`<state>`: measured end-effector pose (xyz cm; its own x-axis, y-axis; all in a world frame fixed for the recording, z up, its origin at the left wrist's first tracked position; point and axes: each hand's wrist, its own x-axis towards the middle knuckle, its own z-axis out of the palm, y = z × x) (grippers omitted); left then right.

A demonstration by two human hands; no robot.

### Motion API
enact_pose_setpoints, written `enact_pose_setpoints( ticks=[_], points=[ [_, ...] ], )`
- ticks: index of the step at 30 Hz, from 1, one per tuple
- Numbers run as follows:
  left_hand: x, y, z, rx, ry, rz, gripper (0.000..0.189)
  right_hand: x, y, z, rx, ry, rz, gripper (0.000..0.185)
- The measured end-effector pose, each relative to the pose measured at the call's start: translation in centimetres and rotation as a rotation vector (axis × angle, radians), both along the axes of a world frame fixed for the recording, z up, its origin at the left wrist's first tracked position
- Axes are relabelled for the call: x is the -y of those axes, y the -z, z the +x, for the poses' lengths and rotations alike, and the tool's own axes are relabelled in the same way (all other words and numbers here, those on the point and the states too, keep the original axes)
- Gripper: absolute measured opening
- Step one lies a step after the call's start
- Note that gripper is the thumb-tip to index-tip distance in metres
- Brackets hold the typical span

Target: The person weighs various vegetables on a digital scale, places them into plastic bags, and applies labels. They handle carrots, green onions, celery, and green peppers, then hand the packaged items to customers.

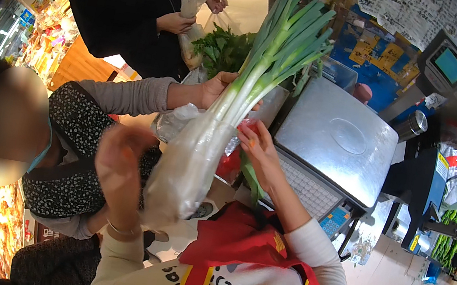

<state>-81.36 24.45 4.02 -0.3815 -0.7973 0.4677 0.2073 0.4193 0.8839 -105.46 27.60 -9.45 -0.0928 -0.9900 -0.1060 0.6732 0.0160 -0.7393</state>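
Note:
A bundle of leeks (264, 64), white stalks low and green leaves up, stands tilted in a clear plastic bag (188, 167). Another person's hand (214, 90), in a grey sleeve, grips the stalks above the bag's mouth. My left hand (124, 157), blurred by motion, is raised left of the bag; its fingers are too smeared to read. On the right side, my right hand (260, 154) has its fingertips by the bag's upper edge and a small red piece (249, 125). Whether it grips either one cannot be made out.
At right is a scale with a steel platform (339, 129), keyboard (307, 185) and raised display (448, 63). A blue-and-black machine (424, 193) stands beyond. Leafy greens (225, 51) lie behind the leeks. A person in black (119, 6) holds a plastic bag (190, 32).

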Motion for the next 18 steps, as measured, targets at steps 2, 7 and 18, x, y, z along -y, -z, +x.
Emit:
enact_pose_setpoints(
  ticks=[2, 7, 18],
  points=[
    [2.9, 0.9, 0.5, 0.168, -0.113, 0.013, 0.039, 1.1, -0.8, 1.4, 0.057, 0.062, 0.016, 0.09],
    [4.8, 9.0, -5.4, 0.714, 0.258, 0.617, 0.049, 1.4, -2.9, 3.2, 0.117, 0.288, 0.004, 0.062],
    [0.1, 9.2, -18.3, 0.046, 0.624, 0.768, 0.068, -1.7, -7.5, -9.0, -0.376, 0.33, 0.017, 0.062]
  ],
)
